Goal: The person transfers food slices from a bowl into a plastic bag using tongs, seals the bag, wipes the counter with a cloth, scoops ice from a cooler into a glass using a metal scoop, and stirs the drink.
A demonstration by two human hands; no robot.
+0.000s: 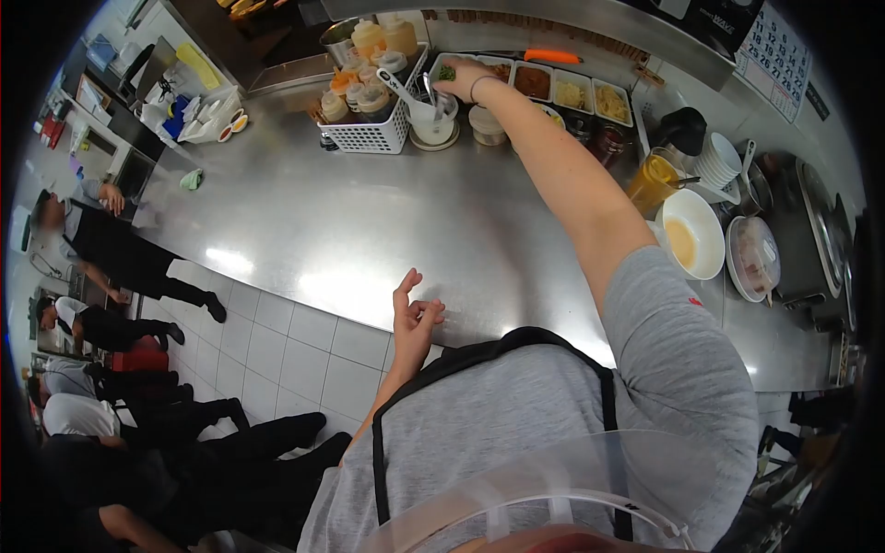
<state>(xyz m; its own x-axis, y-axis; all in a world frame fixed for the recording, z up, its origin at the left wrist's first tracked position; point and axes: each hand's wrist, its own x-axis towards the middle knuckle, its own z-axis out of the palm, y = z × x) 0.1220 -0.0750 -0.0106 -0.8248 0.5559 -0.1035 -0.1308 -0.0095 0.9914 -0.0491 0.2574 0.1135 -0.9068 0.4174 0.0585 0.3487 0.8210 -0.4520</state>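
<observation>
My right hand (464, 81) is stretched far across the steel counter (277, 207), over a small tray of chopped greens (447, 72). Its fingers are bent together at the greens, and the fingertips are partly hidden. Just in front of that hand stand a white tub (430, 124) with a white-handled spoon (392, 85) and a lidded round container (487, 125). Near the counter's front edge, close to my body, my left hand (417, 315) hangs in the air. Its fingers are loosely bent and apart, with nothing in them.
A white basket (364, 138) of sauce bottles stands at the back left. Topping trays (572, 92) line the back. To the right are a white bowl (693, 226) with brownish liquid, a lidded clear container (754, 258) and stacked bowls (717, 161). Several people (120, 244) stand at the left.
</observation>
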